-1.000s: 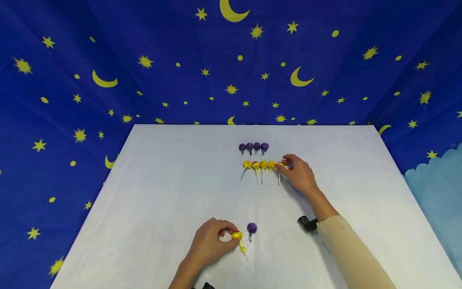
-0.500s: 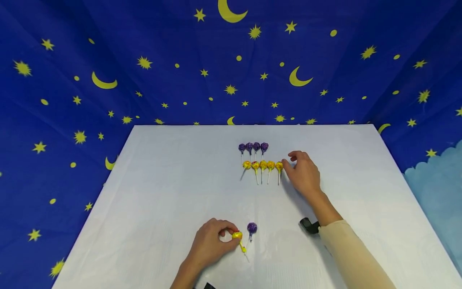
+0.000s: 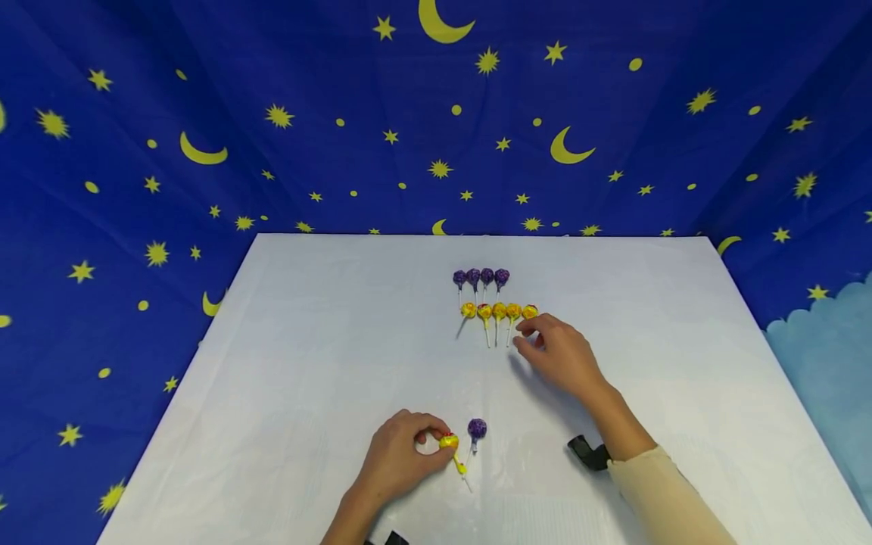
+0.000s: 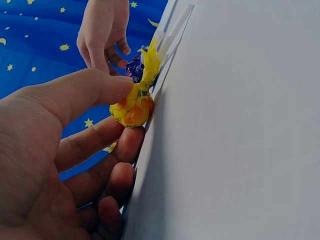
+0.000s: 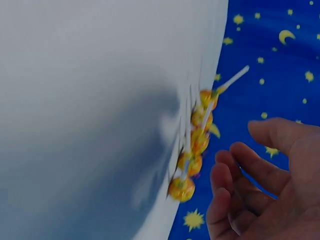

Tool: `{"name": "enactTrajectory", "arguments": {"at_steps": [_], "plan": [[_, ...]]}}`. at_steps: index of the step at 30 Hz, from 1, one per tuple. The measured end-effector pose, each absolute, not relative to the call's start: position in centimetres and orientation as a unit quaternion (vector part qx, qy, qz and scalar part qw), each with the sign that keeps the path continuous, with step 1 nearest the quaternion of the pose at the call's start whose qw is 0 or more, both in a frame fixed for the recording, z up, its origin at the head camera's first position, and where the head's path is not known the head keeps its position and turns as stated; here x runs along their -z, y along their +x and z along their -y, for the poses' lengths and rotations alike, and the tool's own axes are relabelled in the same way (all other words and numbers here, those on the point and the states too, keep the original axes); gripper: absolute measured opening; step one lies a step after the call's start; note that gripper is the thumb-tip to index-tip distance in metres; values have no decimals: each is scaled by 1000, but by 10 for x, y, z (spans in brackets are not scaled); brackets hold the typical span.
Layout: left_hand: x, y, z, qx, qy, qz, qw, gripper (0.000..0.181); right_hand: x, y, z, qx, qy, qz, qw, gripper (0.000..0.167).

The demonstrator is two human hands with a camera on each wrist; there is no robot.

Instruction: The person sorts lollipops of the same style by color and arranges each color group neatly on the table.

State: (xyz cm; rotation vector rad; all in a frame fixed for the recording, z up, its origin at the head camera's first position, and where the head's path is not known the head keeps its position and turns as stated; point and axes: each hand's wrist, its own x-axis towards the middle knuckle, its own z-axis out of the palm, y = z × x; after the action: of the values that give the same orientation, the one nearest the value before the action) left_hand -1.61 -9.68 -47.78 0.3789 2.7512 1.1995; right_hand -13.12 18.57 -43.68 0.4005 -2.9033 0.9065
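Note:
Near the front of the table, my left hand pinches a yellow lollipop by its wrapped head between thumb and fingers; in the left wrist view the yellow lollipop shows its twisted wrapper. Just right of it lies a purple lollipop. My right hand hovers over the right end of a row of yellow lollipops, fingers loosely bent and holding nothing. It hides the stick of the rightmost one. In the right wrist view, a gap separates the hand from the yellow lollipops.
Behind the yellow row, several purple lollipops lie side by side, sticks toward me. The white table ends at a blue curtain with yellow stars and moons. A black wrist-worn device sits at my right wrist.
My right hand has let go of the rightmost yellow lollipop, drawn off to the right, then come back nearer and lower over its stick. The left hand keeps its hold, unmoved.

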Motion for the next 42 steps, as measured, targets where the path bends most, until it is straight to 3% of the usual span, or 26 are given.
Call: {"name": "enactTrajectory", "arguments": {"at_steps": [42], "plan": [[478, -15, 97, -384, 128, -914, 40, 14, 458, -53, -138, -315, 238, 917, -60, 25]]}}
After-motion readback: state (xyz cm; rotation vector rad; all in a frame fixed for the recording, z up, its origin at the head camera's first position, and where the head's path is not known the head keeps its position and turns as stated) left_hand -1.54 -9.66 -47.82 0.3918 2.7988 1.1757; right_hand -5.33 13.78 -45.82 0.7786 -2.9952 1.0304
